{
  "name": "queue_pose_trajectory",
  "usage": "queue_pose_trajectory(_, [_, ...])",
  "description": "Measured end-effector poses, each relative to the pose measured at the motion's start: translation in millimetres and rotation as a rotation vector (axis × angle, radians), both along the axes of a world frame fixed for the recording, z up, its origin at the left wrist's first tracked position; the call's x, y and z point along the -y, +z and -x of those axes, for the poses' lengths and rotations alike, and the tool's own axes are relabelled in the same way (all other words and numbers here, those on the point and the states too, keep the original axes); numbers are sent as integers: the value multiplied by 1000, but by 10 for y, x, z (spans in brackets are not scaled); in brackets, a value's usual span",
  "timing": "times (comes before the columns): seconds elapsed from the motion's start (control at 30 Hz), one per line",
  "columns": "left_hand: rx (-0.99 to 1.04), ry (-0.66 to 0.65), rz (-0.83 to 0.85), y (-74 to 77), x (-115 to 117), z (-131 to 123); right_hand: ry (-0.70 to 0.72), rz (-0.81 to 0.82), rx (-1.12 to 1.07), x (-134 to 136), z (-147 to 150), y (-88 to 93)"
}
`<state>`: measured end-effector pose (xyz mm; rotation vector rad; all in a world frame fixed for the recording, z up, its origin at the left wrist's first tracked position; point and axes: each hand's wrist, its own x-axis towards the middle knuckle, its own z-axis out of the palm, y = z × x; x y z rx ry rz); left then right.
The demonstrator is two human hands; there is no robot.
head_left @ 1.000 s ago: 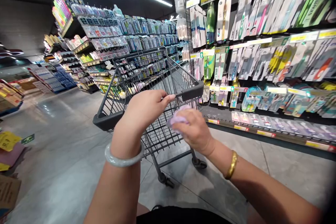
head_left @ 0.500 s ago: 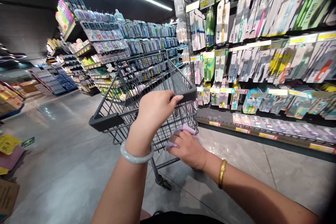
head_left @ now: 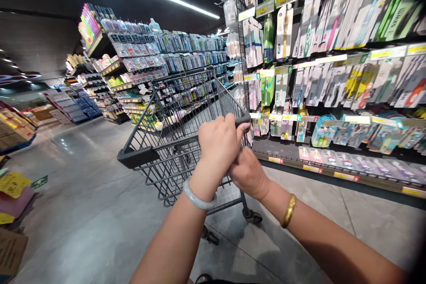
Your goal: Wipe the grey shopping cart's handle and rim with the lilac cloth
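A dark grey wire shopping cart stands in front of me, its black handle (head_left: 141,157) running along the near rim. My left hand (head_left: 220,140), wearing a pale bangle, is wrapped over the right part of that handle. Just below and to the right is my right hand (head_left: 249,173), with a gold bangle at the wrist. Its fingers are curled closed against the left hand near the handle's right corner. The purple cloth it held a moment ago is hidden by the hands. The cart's basket (head_left: 179,140) shows bare wire mesh.
On the right, a shelf rack (head_left: 319,75) of packaged toothbrushes stands close to the cart. A long shelf of hanging goods (head_left: 186,44) runs behind it. Grey tiled floor (head_left: 89,177) spreads to the left, with a cardboard box (head_left: 11,250) at the lower left. Cart wheels (head_left: 252,216) show below.
My right hand has risen from beside the cart's lower mesh to the handle, meeting my left hand; the purple cloth has gone from sight. My left hand has shifted right along the handle.
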<state>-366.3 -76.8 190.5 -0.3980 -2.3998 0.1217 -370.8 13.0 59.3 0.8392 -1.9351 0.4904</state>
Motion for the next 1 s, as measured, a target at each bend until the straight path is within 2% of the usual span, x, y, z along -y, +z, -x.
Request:
queue_pose_trajectory(0.07, [4,19,-24,11,9,23,-55,70,-100,-51,21,93])
queue_pose_trajectory(0.17, [2,25,-26,20,20,35,-64,79,-192,-22,24,-9])
queue_pose_trajectory(0.23, [0,25,-22,19,35,32,4,-29,-181,48,4,-147])
queue_pose_trajectory(0.3, [1,27,-21,18,62,31,76,-155,-155,87,-13,-195])
queue_pose_trajectory(0.37, [-3,40,-17,19,97,34,60,-135,-144,54,-12,-98])
queue_pose_trajectory(0.47, [-20,76,12,27,154,39,-86,84,-129,-73,20,137])
queue_pose_trajectory(0.53, [-27,108,39,35,194,36,-129,136,-118,-117,44,169])
queue_pose_trajectory(0.7, [-18,166,80,76,338,8,30,-84,-128,13,30,-179])
queue_pose_trajectory(0.77, [-2,191,90,98,425,-14,71,-114,-116,56,19,-228])
queue_pose_trajectory(0.83, [19,194,108,116,528,-49,92,-23,-40,70,24,-150])
queue_pose_trajectory(0.87, [26,189,117,122,584,-71,116,83,22,74,30,-73])
queue_pose_trajectory(1.0, [28,202,124,125,797,-172,262,681,275,150,30,292])
